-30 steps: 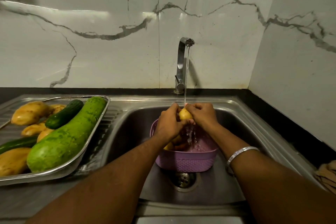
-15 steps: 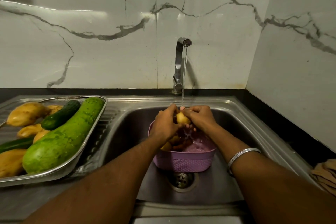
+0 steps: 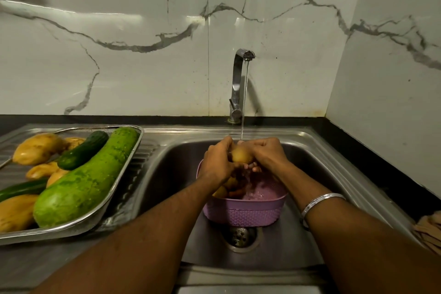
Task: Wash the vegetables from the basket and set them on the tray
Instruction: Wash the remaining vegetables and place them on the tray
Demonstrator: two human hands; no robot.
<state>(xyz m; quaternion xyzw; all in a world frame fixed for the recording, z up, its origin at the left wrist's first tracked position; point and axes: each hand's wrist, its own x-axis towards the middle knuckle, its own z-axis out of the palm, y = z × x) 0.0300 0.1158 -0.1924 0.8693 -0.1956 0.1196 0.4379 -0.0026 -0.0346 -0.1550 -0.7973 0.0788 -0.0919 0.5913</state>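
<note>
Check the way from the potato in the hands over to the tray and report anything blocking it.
Nothing visible blocks it. Both hands, left hand and right hand, hold the potato above the basket; the tray lies leftward across bare sink rim.

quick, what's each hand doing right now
Left hand: closed, fingers curled round the potato under the running water.
Right hand: closed, gripping the same potato from the other side.
</note>
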